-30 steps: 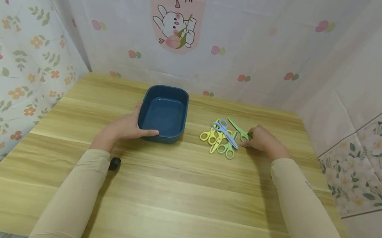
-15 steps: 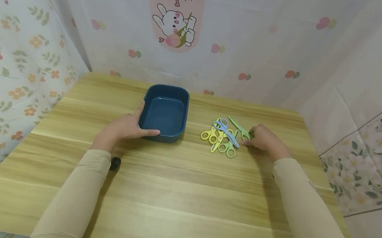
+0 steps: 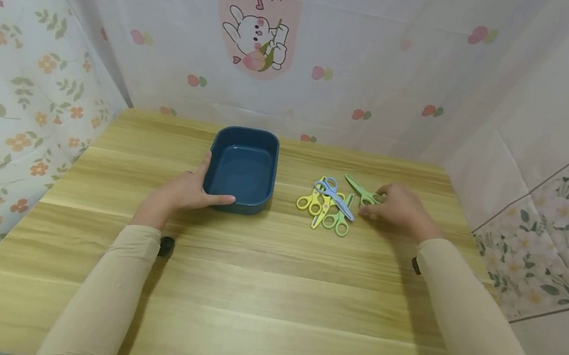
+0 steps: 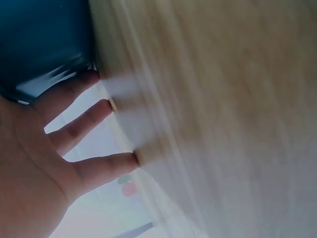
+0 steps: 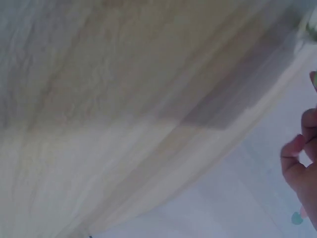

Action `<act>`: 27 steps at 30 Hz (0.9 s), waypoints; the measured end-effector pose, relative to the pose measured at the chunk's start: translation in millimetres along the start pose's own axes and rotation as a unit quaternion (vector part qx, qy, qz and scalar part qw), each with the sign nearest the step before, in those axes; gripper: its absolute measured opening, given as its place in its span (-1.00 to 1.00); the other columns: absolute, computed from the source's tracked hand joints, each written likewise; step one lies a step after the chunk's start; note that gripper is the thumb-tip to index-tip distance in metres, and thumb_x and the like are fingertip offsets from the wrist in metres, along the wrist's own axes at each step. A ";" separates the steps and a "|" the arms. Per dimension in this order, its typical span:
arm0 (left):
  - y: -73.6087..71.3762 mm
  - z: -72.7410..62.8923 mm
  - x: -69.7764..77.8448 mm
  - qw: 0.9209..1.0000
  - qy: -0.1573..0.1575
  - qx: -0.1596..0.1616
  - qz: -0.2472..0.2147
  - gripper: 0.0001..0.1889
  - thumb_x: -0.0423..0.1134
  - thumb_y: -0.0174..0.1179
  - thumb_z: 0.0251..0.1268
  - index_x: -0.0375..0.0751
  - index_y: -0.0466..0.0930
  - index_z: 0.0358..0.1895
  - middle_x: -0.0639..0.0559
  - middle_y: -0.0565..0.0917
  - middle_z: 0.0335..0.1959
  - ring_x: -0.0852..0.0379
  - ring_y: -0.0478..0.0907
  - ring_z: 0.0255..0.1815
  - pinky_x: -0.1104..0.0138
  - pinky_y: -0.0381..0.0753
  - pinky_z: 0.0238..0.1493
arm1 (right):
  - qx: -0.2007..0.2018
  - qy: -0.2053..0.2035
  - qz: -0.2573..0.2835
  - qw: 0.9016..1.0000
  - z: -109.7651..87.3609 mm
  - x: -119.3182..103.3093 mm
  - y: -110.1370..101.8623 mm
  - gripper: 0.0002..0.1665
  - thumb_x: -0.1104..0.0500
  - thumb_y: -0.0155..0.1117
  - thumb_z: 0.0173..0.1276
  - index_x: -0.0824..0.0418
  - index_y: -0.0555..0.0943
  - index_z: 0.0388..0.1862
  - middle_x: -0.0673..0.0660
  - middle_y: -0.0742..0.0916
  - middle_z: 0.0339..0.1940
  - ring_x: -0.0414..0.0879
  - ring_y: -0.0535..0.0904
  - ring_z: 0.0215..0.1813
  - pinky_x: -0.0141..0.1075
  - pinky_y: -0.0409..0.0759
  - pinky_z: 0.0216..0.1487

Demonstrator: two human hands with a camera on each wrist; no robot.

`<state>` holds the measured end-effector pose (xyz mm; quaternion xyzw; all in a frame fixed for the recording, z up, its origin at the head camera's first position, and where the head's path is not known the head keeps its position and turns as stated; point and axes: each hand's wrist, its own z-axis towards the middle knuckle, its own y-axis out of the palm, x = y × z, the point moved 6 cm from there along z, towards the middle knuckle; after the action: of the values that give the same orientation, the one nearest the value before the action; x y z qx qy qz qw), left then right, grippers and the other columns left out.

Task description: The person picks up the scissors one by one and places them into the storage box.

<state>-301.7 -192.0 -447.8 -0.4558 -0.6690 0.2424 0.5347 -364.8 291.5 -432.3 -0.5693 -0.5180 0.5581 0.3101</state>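
Against the left side of a dark blue rectangular basin (image 3: pixel 241 174) lies my left hand (image 3: pixel 179 195), thumb along its near rim. In the left wrist view, the straight, spread fingers (image 4: pixel 94 171) reach down to the tabletop. My right hand (image 3: pixel 397 209) pinches a pair of green scissors (image 3: pixel 360 189) by the handle, blades pointing away to the back left. Beside it a small pile overlaps: blue scissors (image 3: pixel 335 197) on top, yellow scissors (image 3: pixel 307 203) and another green pair (image 3: pixel 337 223) under them. In the right wrist view only a few curled fingers show at the edge.
The wooden table (image 3: pixel 248 314) ends at the back against a white printed curtain (image 3: pixel 361 57). A floral curtain (image 3: pixel 23 112) hangs on the left. Black objects (image 3: pixel 166 246) show at both wrists, partly behind the sleeves.
My right hand has shifted slightly right with the green scissors, leaving a wider gap to the pile. The left hand stays at the basin.
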 end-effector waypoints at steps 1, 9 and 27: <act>0.0 -0.2 -0.1 1.000 -0.001 0.000 -0.001 0.54 0.78 0.14 0.01 0.12 -0.78 0.68 -0.59 -0.01 0.70 -0.58 0.13 0.66 -0.37 0.35 0.53 | 0.007 0.002 0.004 1.000 -0.8 -0.5 -2.9 -0.01 -0.35 0.52 0.30 0.41 0.60 0.35 0.38 0.73 0.22 0.27 0.62 0.19 0.25 0.59 0.25; -0.9 1.2 1.8 1.000 0.000 0.000 0.002 0.54 0.79 0.14 0.00 0.10 -0.74 0.69 -0.58 0.03 0.69 -0.56 0.17 0.65 -0.37 0.36 0.53 | 0.046 -0.009 0.016 0.999 3.0 -16.9 -24.3 -0.05 -0.33 0.54 0.27 0.37 0.62 0.34 0.42 0.68 0.33 0.35 0.56 0.37 0.31 0.54 0.35; -1.6 3.5 0.7 1.000 0.003 -0.002 0.012 0.53 0.79 0.12 0.02 0.10 -0.78 0.68 -0.60 -0.06 0.70 -0.58 0.03 0.70 -0.38 0.29 0.56 | 0.035 -0.106 -0.007 0.994 24.7 -140.4 -51.3 -0.01 -0.34 0.58 0.22 0.30 0.61 0.40 0.27 0.71 0.36 0.19 0.61 0.34 0.12 0.60 0.34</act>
<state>-305.6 -191.6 -447.2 -0.4659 -0.6623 0.2456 0.5329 -378.6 168.4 -345.0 -0.4925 -0.5316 0.6309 0.2771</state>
